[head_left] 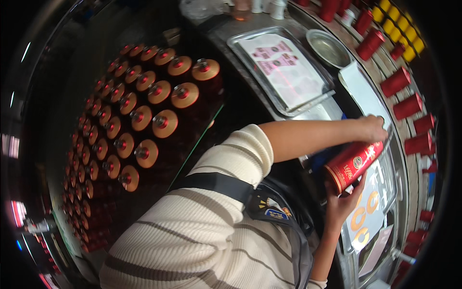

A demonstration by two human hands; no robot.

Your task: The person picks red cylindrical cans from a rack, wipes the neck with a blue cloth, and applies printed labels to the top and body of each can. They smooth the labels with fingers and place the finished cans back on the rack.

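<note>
A red bottle [353, 164] with gold and white print is held at a slant over the metal bench, its gold-banded base toward me. My left hand [373, 129] is closed around its upper end, and the fingers hide that end. At the base, my right hand [340, 204] grips it from below, with thumb and fingers on either side. Just beyond my right hand lies a white sheet [353, 237] in a metal tray, bearing tan ring-shaped pieces [358, 218]. Above my left forearm, another metal tray [288, 113] holds a white sheet with pink labels [279, 58].
A round metal bowl [329, 48] stands beside the label tray. Along the far side runs a curved conveyor [385, 72] with several red bottles [408, 106]. Yellow items [397, 29] are stacked behind it. At left, many red bottles with tan ring tops [165, 124] stand in rows.
</note>
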